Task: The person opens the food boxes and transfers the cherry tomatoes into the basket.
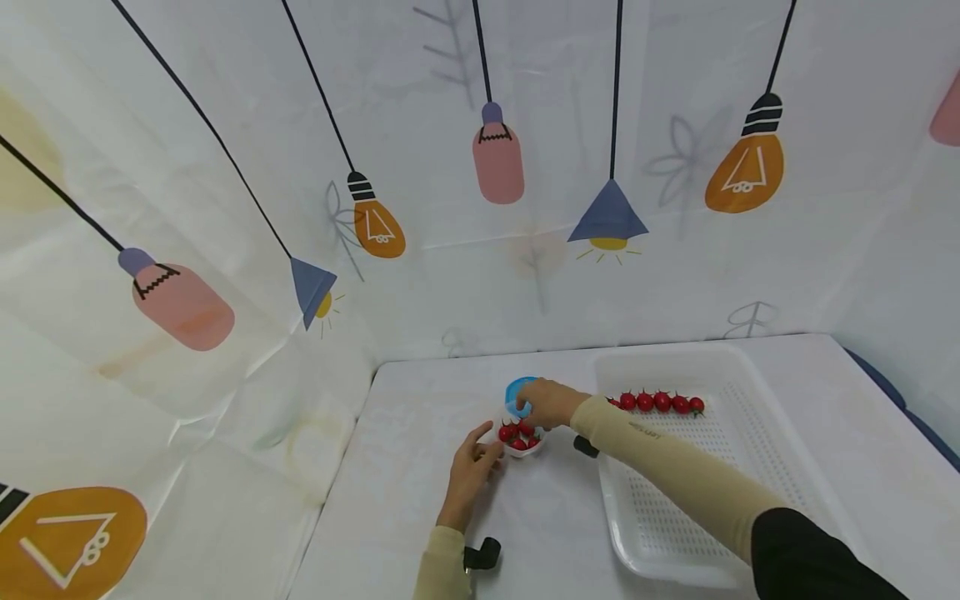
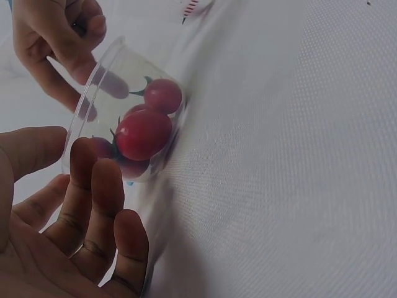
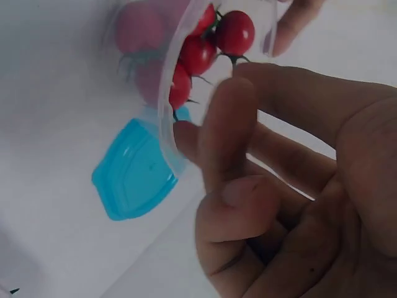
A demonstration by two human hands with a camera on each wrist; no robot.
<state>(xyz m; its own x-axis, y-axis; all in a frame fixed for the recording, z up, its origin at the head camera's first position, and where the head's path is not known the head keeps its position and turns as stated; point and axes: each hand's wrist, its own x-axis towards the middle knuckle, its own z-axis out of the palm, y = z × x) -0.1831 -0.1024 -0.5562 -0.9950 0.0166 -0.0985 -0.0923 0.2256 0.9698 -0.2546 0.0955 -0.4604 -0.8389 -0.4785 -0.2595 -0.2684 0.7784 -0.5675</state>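
A clear plastic cup (image 2: 118, 62) holding several red cherry tomatoes (image 2: 144, 135) with green stems stands on the white cloth. My left hand (image 1: 470, 471) is beside its near left side, thumb tip at the rim and loosely bent fingers overlapping the wall in the left wrist view. Over the far right side of the cup is my right hand (image 1: 551, 402). Its fingertips dip inside the rim, above the tomatoes, with nothing seen between them. Just behind the cup lies a blue plastic lid (image 3: 133, 177), partly covered by the right hand in the head view.
A large white perforated tray (image 1: 637, 542) sits to the right, under the right forearm. A row of cherry tomatoes (image 1: 662, 402) lies along its far part. Behind the table rises a white cloth wall (image 1: 465, 283) printed with lamps.
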